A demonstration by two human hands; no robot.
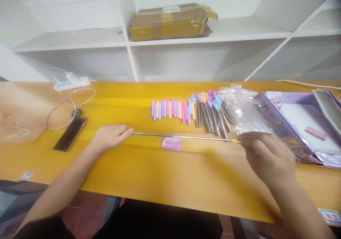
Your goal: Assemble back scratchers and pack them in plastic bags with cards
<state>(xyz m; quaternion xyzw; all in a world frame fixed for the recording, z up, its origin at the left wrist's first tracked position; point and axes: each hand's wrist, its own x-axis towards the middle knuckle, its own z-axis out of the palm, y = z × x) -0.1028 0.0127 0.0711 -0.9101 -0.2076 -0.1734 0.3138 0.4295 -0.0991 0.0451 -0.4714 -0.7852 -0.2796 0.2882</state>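
View: head camera, looking down on a wooden desk (160, 176).
Metal rod (183, 137): stretched nearly level above the desk between the two hands, its left end slightly higher in view; the left hand is at one end, the right hand at the other.
Left hand (113, 136): fingers curled closed, thumb laid forward toward the rod; the rod's left end is gripped at the thumb and fingertips.
Right hand (268, 157): fingers bent together in a pinch around the yellow end piece (236, 141) of the rod; the exact finger contact is partly hidden.
Pink-purple packet (171, 145): on the desk, seen just below the middle of the rod, between the hands.
Coloured tubes (172, 107): a side-by-side row of pink, purple, blue and orange beyond the rod.
Hand-headed sticks (207, 115): a pile right of the tubes, metal shafts pointing toward the person.
Clear plastic bag (246, 109): crumpled beside the pile, beyond the right hand.
Purple box (282, 127): open, right of the bag.
Phone (69, 134): flat on the desk, left of the left hand.
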